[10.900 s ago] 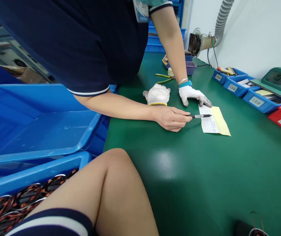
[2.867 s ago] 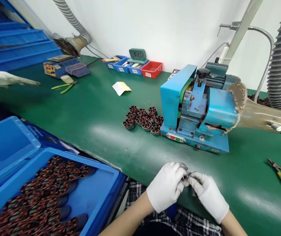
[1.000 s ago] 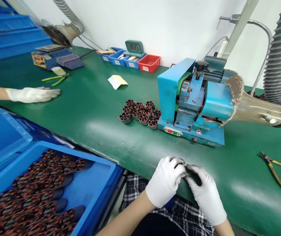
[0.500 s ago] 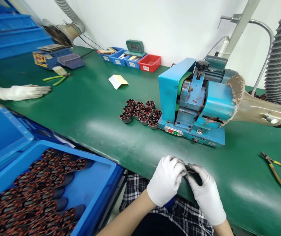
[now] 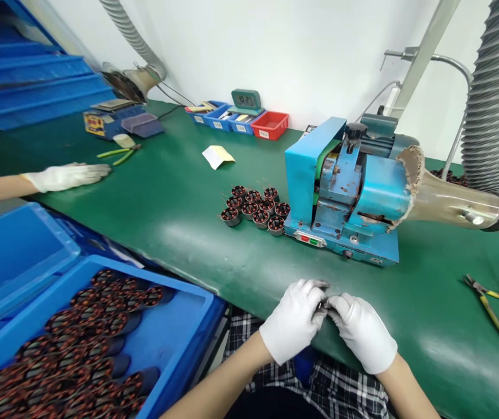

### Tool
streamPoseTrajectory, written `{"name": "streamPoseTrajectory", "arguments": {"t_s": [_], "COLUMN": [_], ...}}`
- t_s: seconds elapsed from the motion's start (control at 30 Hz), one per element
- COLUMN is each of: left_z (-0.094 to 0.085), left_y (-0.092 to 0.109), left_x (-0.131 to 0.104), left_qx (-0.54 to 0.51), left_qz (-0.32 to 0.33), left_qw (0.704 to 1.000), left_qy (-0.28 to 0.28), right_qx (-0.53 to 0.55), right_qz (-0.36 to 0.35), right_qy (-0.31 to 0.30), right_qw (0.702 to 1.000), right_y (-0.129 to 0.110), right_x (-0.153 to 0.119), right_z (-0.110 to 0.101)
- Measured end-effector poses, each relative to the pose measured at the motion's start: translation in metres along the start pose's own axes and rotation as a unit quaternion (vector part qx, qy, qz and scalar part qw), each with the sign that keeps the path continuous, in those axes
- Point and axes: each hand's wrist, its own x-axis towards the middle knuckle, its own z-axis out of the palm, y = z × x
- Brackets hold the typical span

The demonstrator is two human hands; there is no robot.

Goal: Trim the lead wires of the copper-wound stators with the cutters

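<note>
My left hand point(image 5: 296, 319), in a white glove, is closed around a small dark part that its fingers mostly hide. My right hand point(image 5: 360, 329), gloved too, meets it with fingertips pinched at the same spot; what they grip is too hidden to name. Both are over the front edge of the green table point(image 5: 179, 233). Beyond them, several round coil parts with red-brown windings point(image 5: 261, 217) stand grouped against the left side of a blue grinding machine point(image 5: 340, 192).
A blue crate point(image 5: 188, 291) at the lower left holds many similar parts. Yellow pliers point(image 5: 494, 308) lie right. A co-worker's gloved hand point(image 5: 68, 176) rests far left near green pliers point(image 5: 120, 154). Small bins point(image 5: 271, 125) and a clock point(image 5: 246, 99) stand by the wall.
My right hand has closed up against my left, its fingers no longer spread apart. The whole view has shifted slightly, with the left side of the scene moving right and down.
</note>
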Motion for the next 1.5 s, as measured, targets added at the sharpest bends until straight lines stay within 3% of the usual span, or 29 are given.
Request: {"name": "streamPoseTrajectory", "arguments": {"t_s": [0.13,0.3,0.47,0.63,0.73,0.9,1.0,1.17,1.3,1.37,1.43,1.5], "left_z": [-0.008,-0.006,-0.003,-0.013,-0.025,-0.036,-0.036,-0.039,-0.036,-0.031,-0.026,-0.022], "left_y": [-0.019,-0.03,-0.008,0.016,0.021,0.024,0.023,0.026,0.03,0.028,0.025,0.021], "left_x": [-0.002,0.001,0.0,-0.001,-0.004,-0.01,-0.01,-0.007,-0.01,-0.011,-0.011,-0.01], "left_qx": [-0.05,-0.043,-0.177,-0.324,-0.313,-0.183,-0.164,-0.282,-0.256,-0.191,-0.138,-0.137], "left_qz": [0.03,-0.002,-0.016,-0.054,-0.001,0.063,0.086,0.08,0.107,0.095,0.075,0.066], "left_qw": [0.998,0.999,0.982,0.944,0.949,0.975,0.979,0.956,0.96,0.973,0.98,0.982], "left_qy": [-0.007,0.022,0.063,0.045,0.038,0.107,0.089,0.021,0.043,0.09,0.124,0.112], "right_qx": [0.099,0.113,0.1,0.155,0.185,0.263,0.287,0.169,0.168,0.242,0.341,0.428], "right_qz": [0.063,0.073,0.035,0.092,0.136,0.216,0.241,0.184,0.185,0.225,0.274,0.315], "right_qy": [0.053,0.079,0.166,0.184,0.187,0.126,0.105,0.208,0.206,0.176,0.143,0.118], "right_qw": [0.992,0.988,0.98,0.966,0.955,0.932,0.921,0.946,0.946,0.927,0.888,0.839], "right_y": [-0.003,-0.003,-0.005,-0.019,-0.023,-0.025,-0.027,-0.031,-0.034,-0.034,-0.034,-0.033], "right_x": [-0.001,0.0,0.003,0.01,0.01,0.007,0.006,0.006,0.005,0.005,0.006,0.005], "right_z": [0.013,0.01,-0.019,-0.049,-0.054,-0.05,-0.049,-0.048,-0.049,-0.051,-0.053,-0.053]}}
